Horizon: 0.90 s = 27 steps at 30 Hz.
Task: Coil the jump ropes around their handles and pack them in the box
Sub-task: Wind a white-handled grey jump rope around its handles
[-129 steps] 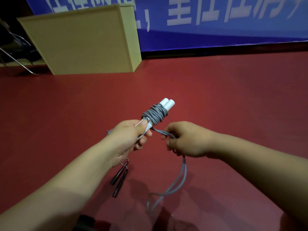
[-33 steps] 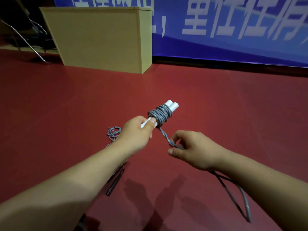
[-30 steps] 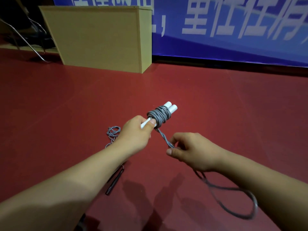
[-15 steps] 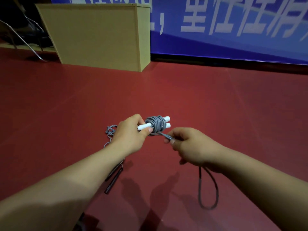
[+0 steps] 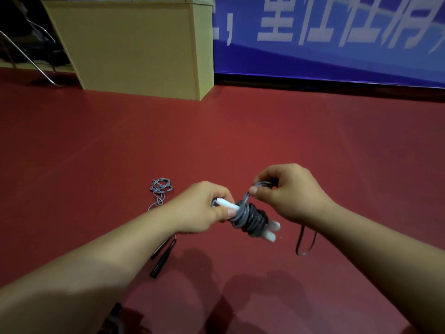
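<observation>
Since half a second before, the white handles (image 5: 269, 229) were tipped down-right in the left hand (image 5: 199, 208); grey cord (image 5: 249, 219) was pinched above them by the right hand (image 5: 286, 191), nearer the coil, short loop (image 5: 305, 242) left.

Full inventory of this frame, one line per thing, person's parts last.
white handles: 2, white, side by side in the left hand
wound rope: 1, grey, coiled around the white handles; a tail loop hangs below the right wrist
second rope: 1, grey, loose tangle on the floor, left of the hands
black handles: 2, black, on the floor under the left forearm
box: 1, tan, far left by the banner
banner: 1, blue with white characters, along the back
floor: 1, red
left hand: grips the white handles
right hand: pinches the wound rope
</observation>
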### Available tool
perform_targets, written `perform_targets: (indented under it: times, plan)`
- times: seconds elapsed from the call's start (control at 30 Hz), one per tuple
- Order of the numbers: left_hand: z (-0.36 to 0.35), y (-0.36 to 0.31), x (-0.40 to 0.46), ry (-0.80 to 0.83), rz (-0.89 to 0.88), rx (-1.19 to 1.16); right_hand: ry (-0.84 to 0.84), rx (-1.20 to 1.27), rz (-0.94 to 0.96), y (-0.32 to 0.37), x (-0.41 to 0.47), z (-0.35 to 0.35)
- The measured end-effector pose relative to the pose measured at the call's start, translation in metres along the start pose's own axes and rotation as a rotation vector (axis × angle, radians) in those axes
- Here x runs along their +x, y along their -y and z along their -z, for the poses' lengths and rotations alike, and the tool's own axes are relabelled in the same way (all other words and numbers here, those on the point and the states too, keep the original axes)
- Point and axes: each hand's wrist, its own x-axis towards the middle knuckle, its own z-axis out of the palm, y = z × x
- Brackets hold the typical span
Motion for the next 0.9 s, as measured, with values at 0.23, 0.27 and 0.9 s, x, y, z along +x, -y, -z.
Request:
perform_targets:
  times: [0.23,0.27,0.9]
  plan:
    - [0.000,-0.006,-0.006,0.198,-0.062,-0.343,0.073,0.083,-0.029,-0.019,0.009,0.003]
    - [0.002,-0.006,-0.006,0.204,-0.055,-0.398,0.095,0.136,-0.033,-0.020,0.009,0.004]
    - [0.001,-0.017,0.003,-0.224,0.247,-0.998,0.443,0.229,0.039,-0.005,-0.004,-0.028]
